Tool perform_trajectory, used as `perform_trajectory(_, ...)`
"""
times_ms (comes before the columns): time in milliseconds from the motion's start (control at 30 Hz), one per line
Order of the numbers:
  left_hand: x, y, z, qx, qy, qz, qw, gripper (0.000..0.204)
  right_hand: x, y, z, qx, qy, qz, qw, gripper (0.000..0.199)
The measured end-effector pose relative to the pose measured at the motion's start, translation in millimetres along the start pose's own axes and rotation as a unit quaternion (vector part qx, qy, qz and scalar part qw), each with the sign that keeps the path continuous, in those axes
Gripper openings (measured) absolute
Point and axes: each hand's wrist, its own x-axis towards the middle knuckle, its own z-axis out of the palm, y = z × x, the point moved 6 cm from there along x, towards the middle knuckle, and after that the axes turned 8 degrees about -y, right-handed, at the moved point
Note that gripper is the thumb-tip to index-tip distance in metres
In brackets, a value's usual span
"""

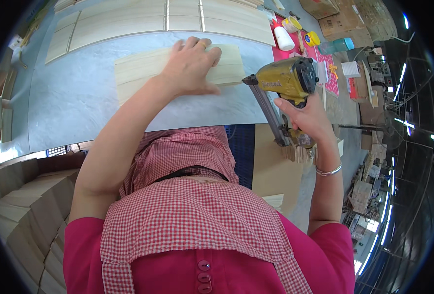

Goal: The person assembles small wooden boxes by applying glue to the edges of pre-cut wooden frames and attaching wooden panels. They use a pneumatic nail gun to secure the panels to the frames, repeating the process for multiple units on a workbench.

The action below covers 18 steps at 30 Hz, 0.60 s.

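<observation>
A flat, pale wooden board [141, 73] lies on the grey-blue tabletop in front of me. My left hand [192, 63] is over it, fingers bent and apart near its far edge, thumb stuck out to the right; whether the fingertips touch the wood I cannot tell. In my right hand [305, 117] is a yellow and black nail gun [283, 78], gripped by its handle. Its dark nose points left, close to the board's right end, and its long magazine slants down toward me.
Larger pale wooden panels [124, 27] lie along the table's far side. At the right stand a white bottle [284, 39], a yellow-lidded jar [311, 38] and a teal bottle [335, 45]. Cardboard boxes [342, 22] are beyond. Stacked boards [25, 215] fill the lower left.
</observation>
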Motion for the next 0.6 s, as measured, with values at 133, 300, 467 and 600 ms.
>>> perform_trajectory(133,-72,-28,-58,0.095,-0.006,-0.048,0.994,0.07,-6,9,-4,0.001,0.067,-0.062,0.996,0.037)
perform_trajectory(300,-116,-53,-71,-0.026,-0.051,-0.122,0.991,0.053,-17,6,-1,0.054,0.049,-0.041,0.996,0.039)
perform_trajectory(467,-89,-9,-40,0.038,0.017,-0.1,0.994,0.051,-17,-7,6,0.011,0.029,-0.075,0.997,0.038)
perform_trajectory(600,-82,-5,-32,0.03,0.029,-0.104,0.994,0.051,-13,-4,9,0.009,0.023,-0.081,0.996,0.038)
